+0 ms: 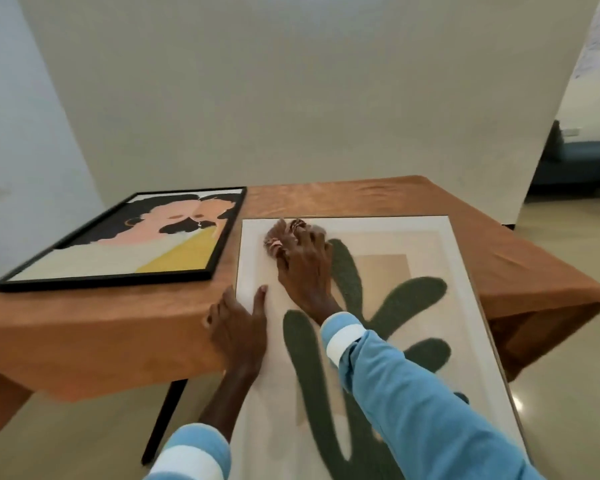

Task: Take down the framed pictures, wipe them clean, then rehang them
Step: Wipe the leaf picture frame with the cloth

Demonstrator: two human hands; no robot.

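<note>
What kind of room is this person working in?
Probably a living space in a home or office: a table under an orange-brown cloth stands before a plain off-white wall, and a dark blue sofa shows through the opening on the right.

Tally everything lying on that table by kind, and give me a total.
Framed pictures: 2 (black-framed picture, pale-framed picture)
Wiping cloth: 1, bunched under the right hand
Orange tablecloth: 1
Total: 4
</note>
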